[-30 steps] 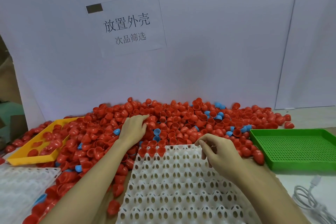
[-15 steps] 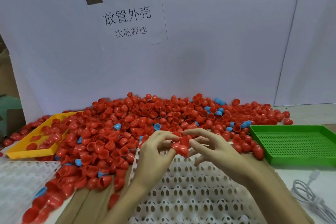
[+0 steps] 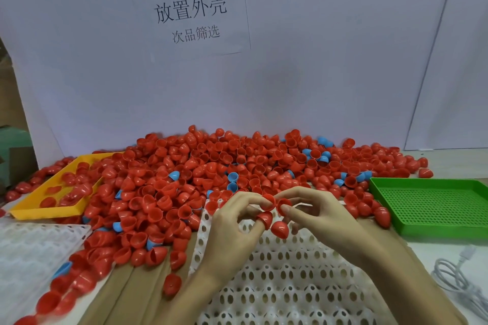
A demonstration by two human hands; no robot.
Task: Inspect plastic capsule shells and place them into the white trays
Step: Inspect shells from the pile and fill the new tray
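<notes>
Sign (image 3: pixel 190 9) "放置外壳 次品筛选"; left hand (image 3: pixel 232 227) and right hand (image 3: pixel 320 215) both pinching red shells (image 3: pixel 280 228).

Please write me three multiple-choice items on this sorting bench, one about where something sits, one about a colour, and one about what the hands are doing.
1. Where does the green tray sit?
A. at the far left, half buried in shells
B. at the right, beside the pile of shells
C. on top of the white tray

2. What colour are the few odd shells scattered among the red ones?
A. blue
B. yellow
C. white

3. What are the two hands doing?
A. lying flat on the white tray
B. digging deep into the pile
C. holding red shells at the fingertips above the white tray

Answers:
1 B: the green tray lies at the right edge of the pile, while the yellow tray is the one at the left.
2 A: blue shells dot the red heap.
3 C: the left hand and right hand meet with red shells between their fingers.
</notes>
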